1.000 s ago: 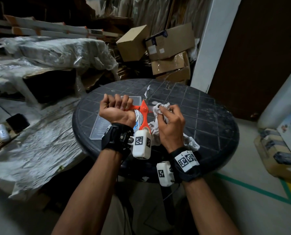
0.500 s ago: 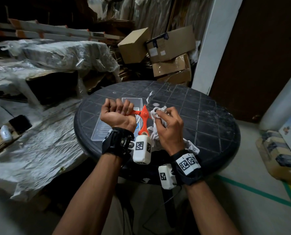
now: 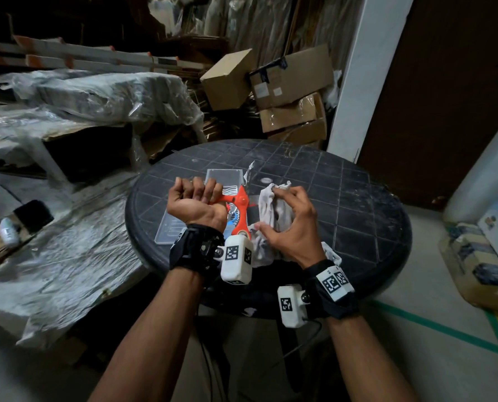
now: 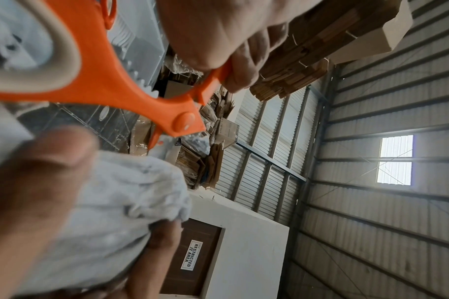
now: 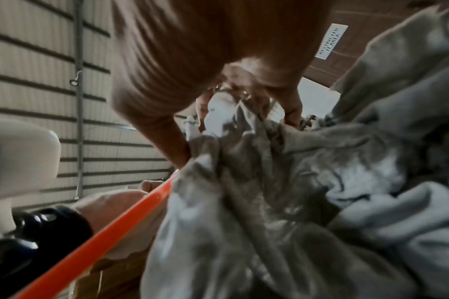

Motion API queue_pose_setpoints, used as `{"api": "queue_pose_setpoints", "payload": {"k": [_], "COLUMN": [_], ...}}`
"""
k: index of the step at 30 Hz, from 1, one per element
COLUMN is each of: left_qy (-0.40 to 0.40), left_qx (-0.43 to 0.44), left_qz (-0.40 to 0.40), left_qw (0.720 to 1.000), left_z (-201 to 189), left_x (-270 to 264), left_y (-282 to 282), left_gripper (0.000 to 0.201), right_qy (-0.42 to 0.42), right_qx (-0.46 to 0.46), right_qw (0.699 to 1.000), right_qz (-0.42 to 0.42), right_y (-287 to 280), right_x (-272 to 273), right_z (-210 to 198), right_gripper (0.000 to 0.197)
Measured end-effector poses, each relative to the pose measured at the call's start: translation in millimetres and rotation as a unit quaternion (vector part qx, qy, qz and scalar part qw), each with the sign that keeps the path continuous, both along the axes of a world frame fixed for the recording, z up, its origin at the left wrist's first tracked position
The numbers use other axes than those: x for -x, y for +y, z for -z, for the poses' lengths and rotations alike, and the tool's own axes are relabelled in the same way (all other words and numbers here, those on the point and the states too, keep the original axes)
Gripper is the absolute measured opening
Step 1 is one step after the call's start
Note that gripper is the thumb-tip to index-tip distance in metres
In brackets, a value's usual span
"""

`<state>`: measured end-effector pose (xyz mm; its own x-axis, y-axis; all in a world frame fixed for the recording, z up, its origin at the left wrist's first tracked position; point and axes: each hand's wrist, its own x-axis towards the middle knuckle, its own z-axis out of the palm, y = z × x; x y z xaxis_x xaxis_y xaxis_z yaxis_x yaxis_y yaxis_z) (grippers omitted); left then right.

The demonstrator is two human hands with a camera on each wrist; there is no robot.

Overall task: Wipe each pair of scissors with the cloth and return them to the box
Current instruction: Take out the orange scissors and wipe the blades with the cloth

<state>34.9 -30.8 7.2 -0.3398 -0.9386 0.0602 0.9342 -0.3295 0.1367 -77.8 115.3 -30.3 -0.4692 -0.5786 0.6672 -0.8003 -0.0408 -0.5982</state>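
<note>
Orange-handled scissors [image 3: 242,202] are held over the round black table [image 3: 357,216], blades pointing away from me. My left hand [image 3: 197,195] grips one handle loop in a fist, palm up. Just right of the scissors, my right hand [image 3: 282,210] holds a crumpled grey-white cloth [image 3: 266,207], fingers curled round it. In the left wrist view the scissors' pivot [image 4: 183,121] sits just above the cloth [image 4: 131,194]. The right wrist view shows the cloth [image 5: 295,192] bunched beside an orange handle [image 5: 103,230]. A clear plastic box [image 3: 221,178] lies on the table under my left hand.
Cardboard boxes [image 3: 288,82] are stacked behind the table. Plastic-wrapped bundles [image 3: 97,97] fill the left side. A white pillar [image 3: 355,82] and a brown door [image 3: 444,97] stand at the right. Green tape [image 3: 433,329] marks the floor.
My right hand has drawn the cloth a little to the right, off the scissors, and its fingers have loosened round it. My left hand keeps its grip on the handle.
</note>
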Motion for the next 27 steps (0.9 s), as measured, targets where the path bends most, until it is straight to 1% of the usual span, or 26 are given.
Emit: {"api": "queue_pose_setpoints", "payload": {"k": [1,4,6,9,12,15,17,18,20,21,22,24,27], "left_qy": [-0.002,0.003,0.002,-0.012,-0.017,-0.021,-0.020,-0.021,-0.026,-0.028,-0.029,-0.031,-0.038], "left_qx": [-0.001,-0.004,-0.008,-0.013,-0.019,-0.027,-0.033,-0.036,-0.044,-0.046,-0.046,-0.046,-0.042], "left_qz": [-0.002,-0.002,-0.001,-0.004,-0.006,-0.007,-0.007,-0.007,-0.011,-0.012,-0.012,-0.012,-0.012], "left_qw": [1.000,1.000,1.000,1.000,1.000,0.999,0.999,0.999,0.999,0.998,0.998,0.998,0.998], "left_z": [0,1,2,4,7,8,7,6,5,5,4,4,5], "left_x": [0,-1,-3,-7,-10,-12,-12,-12,-12,-13,-13,-14,-14], "left_y": [-1,-4,-6,-9,-11,-13,-15,-15,-15,-14,-14,-13,-12], "left_gripper": [0.045,0.045,0.045,0.045,0.044,0.044,0.044,0.044,0.042,0.041,0.040,0.039,0.040], "right_qy": [0.015,0.028,0.048,0.078,0.073,0.077,0.074,0.069,0.059,0.063,0.077,0.103,0.132], "right_qx": [-0.007,0.011,0.020,0.010,0.018,0.001,-0.036,-0.064,-0.123,-0.143,-0.154,-0.160,-0.130], "right_qw": [1.000,0.999,0.998,0.996,0.997,0.997,0.997,0.996,0.990,0.987,0.985,0.982,0.983], "right_qz": [0.002,0.028,0.040,0.032,0.020,0.027,0.011,-0.001,-0.026,-0.028,-0.025,-0.010,0.019], "right_y": [0,-1,-1,1,3,3,4,4,6,6,6,6,2], "right_x": [1,2,2,-1,-1,2,2,0,-3,-4,-5,-7,-4], "right_z": [1,3,4,6,10,10,10,10,9,8,8,8,10], "right_gripper": [0.066,0.051,0.048,0.039,0.048,0.034,0.030,0.032,0.063,0.074,0.077,0.066,0.041]}}
